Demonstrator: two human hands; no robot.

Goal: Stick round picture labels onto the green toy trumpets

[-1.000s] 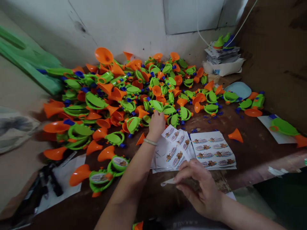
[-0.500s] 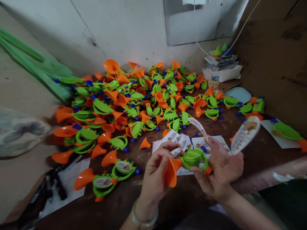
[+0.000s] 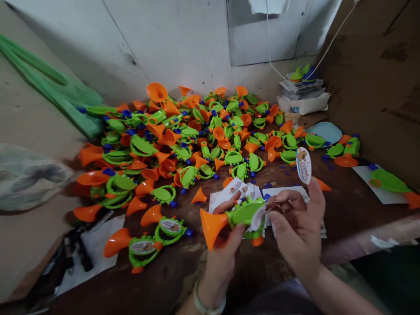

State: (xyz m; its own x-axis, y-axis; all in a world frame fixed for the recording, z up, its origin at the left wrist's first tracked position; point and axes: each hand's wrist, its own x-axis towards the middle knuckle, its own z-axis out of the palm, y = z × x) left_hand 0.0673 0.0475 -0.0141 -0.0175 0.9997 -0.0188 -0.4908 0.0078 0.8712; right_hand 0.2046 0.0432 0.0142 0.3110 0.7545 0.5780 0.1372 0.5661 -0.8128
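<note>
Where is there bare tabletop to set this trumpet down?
Bare wood lies right of the sticker sheets, up to the white paper, and along the front edge between the two stickered trumpets and the left hand. Behind the sheets and to the back left, the toy pile crowds everything.

Small toy-assembly workshop: pile of toy trumpets (image 3: 197, 135) on worn wooden worktop (image 3: 348, 197), sticker sheets (image 3: 288, 192), bare plaster wall (image 3: 170, 39).
</note>
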